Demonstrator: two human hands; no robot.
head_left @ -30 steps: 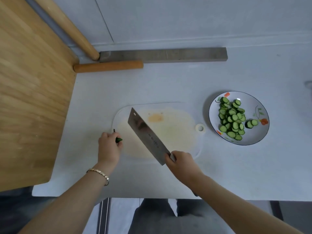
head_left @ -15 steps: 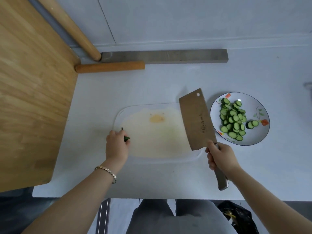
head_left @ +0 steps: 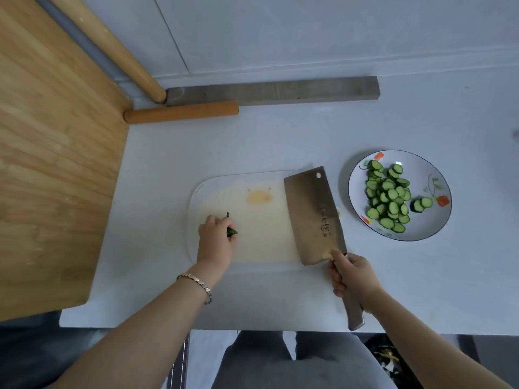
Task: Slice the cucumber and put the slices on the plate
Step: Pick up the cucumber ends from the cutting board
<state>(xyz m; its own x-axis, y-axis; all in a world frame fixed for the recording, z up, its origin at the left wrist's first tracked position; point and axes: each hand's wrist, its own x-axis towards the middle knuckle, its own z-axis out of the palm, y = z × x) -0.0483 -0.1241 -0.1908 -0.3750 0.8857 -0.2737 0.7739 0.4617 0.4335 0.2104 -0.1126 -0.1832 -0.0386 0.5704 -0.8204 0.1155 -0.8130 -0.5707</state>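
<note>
While the right hand (head_left: 351, 273) is clenched around the metal handle of a broad rectangular steel cleaver (head_left: 314, 214), the blade lies flat over the right end of the pale translucent cutting board (head_left: 252, 220), its tip with the small hole pointing away from the person. The left hand (head_left: 214, 240) rests on the left part of the board, its fingers pinching the dark green stem end of the cucumber (head_left: 232, 232), a small stub with a thin stalk sticking up. A bracelet of metal links (head_left: 196, 282) circles the left wrist. To the right of the board, just beside the cleaver's tip, a round white plate with a dark rim and painted red flowers (head_left: 432, 167) stands on the pale grey bench (head_left: 280, 141); a heap of round green cucumber slices (head_left: 389, 196) lies on its left half, with two more slices apart near the middle. A faint orange stain marks the board's far side. At the back of the bench lie a long grey bar (head_left: 272, 89) and a short wooden rod (head_left: 181, 112), and a large wooden board (head_left: 50, 164) covers the left.
</note>
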